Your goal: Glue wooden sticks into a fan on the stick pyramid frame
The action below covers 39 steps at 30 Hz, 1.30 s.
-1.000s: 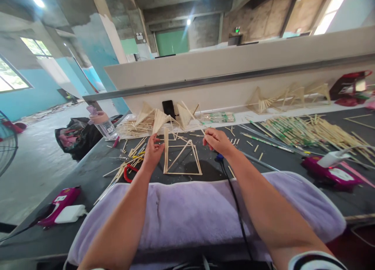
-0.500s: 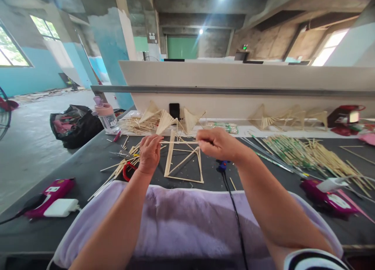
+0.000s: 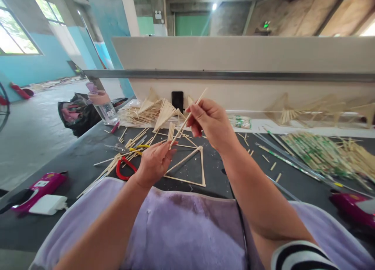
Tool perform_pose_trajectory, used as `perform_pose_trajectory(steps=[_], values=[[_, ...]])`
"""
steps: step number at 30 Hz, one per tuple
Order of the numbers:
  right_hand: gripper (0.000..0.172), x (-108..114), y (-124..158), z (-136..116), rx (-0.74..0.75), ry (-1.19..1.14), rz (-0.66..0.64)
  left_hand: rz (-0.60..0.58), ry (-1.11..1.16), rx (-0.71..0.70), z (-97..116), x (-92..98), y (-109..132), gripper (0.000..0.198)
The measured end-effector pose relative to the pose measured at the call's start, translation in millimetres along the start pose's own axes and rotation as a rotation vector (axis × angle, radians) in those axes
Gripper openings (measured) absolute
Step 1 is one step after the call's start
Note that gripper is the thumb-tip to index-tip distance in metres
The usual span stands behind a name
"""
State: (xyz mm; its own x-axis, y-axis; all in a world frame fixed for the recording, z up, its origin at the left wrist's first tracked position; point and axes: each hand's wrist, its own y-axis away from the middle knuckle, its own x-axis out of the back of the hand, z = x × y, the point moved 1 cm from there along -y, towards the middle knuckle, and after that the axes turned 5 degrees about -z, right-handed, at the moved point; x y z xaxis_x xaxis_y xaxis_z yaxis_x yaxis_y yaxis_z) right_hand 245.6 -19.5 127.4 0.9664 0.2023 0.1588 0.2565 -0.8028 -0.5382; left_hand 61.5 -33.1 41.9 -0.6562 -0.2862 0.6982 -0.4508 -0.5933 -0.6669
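Observation:
My right hand (image 3: 211, 122) is raised over the dark table (image 3: 76, 164) and pinches a thin bamboo stick (image 3: 187, 118) that slants down to the left. My left hand (image 3: 154, 161) is curled, and its fingers grip the lower end of the same stick. Under both hands stands a triangular frame (image 3: 191, 166) of glued sticks. A lilac towel (image 3: 181, 231) lies across the table's near edge under my forearms.
Loose sticks and red-handled pliers (image 3: 124, 166) lie left of the frame. A pink-lidded bottle (image 3: 102, 106), fan-shaped stick pieces (image 3: 164, 113) and a phone (image 3: 177, 102) stand at the back. A stick pile (image 3: 325, 153) covers the right. Pink glue guns lie at left (image 3: 38, 186) and right (image 3: 354, 207).
My right hand has lifted from the table with a stick, tilting it from level to slanted. My left hand has moved in under it and taken the stick's lower end.

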Motion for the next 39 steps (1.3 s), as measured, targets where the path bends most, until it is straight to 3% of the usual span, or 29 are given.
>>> perform_pose_trajectory(steps=[3, 7, 12, 16, 22, 27, 30, 34, 36, 39], values=[[0.031, 1.2, 1.3, 13.1, -0.099, -0.008, -0.152, -0.122, 0.038, 0.038, 3.8, 0.1, -0.7, 0.025], [0.027, 13.0, 1.2, 27.3, -0.133, -0.012, -0.176, -0.250, 0.236, 0.169, 8.9, -2.7, -3.7, 0.027], [0.028, 14.0, 1.0, 36.7, -0.197, 0.018, -0.260, -0.263, 0.548, 0.327, 12.4, -9.9, -6.9, 0.026], [0.022, 11.6, 0.1, 48.1, -0.236, -0.006, -0.301, -0.294, 0.648, 0.460, 5.8, -16.0, -6.0, 0.020], [0.024, 28.3, -7.6, 106.6, -0.181, 0.108, -0.069, -0.230, 0.805, 0.598, -9.6, -17.4, -5.7, 0.036], [0.027, 22.1, -4.8, 141.3, -0.275, 0.132, -0.212, -0.255, 0.785, 0.564, -16.5, -9.2, -5.9, 0.036], [0.023, 21.8, -0.5, 142.6, -0.389, 0.135, -0.288, -0.351, 0.739, 0.528, -18.7, -7.4, -4.5, 0.030], [0.022, 39.5, 0.8, 139.6, -0.579, 0.213, -0.346, -0.402, 0.653, 0.504, -22.5, -14.0, -1.2, 0.028], [0.021, 51.2, -0.9, 134.3, -0.553, 0.272, -0.320, -0.397, 0.605, 0.501, -22.8, -18.4, -0.4, 0.027], [0.023, 62.4, -2.9, 113.0, -0.338, 0.327, -0.164, -0.385, 0.562, 0.476, -18.8, -21.5, -1.4, 0.024]])
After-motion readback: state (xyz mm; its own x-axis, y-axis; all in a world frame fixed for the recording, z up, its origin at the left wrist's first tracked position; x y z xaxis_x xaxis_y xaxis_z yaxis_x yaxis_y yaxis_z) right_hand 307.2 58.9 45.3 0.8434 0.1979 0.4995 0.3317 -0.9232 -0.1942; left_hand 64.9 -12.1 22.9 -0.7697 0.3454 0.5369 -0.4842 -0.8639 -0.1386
